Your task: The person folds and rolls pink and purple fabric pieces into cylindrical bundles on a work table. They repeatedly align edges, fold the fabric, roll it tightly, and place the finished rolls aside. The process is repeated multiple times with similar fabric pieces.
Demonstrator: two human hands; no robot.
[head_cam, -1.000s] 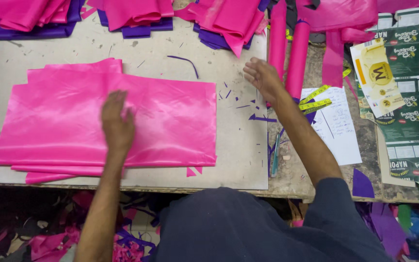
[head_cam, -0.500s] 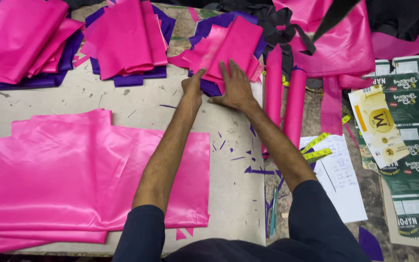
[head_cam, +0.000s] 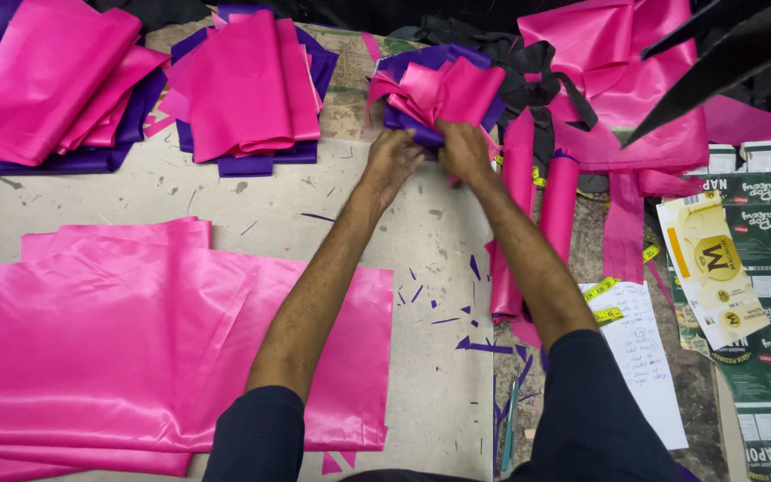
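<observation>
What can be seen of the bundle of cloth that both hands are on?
The bundle is a small folded stack of glossy, satin-like cloth: bright pink pieces on top, purple ones beneath, edges uneven and bunched. It lies at the far edge of the board, right of two similar stacks, with black cloth just behind. The left hand and right hand grip its near edge, fingers curled into the purple layer.

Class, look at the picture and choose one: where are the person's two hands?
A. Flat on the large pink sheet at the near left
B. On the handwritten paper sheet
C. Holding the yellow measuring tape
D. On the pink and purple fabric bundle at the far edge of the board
D: the left hand and right hand both grip the pink and purple fabric bundle, well away from the large pink sheet.
</observation>
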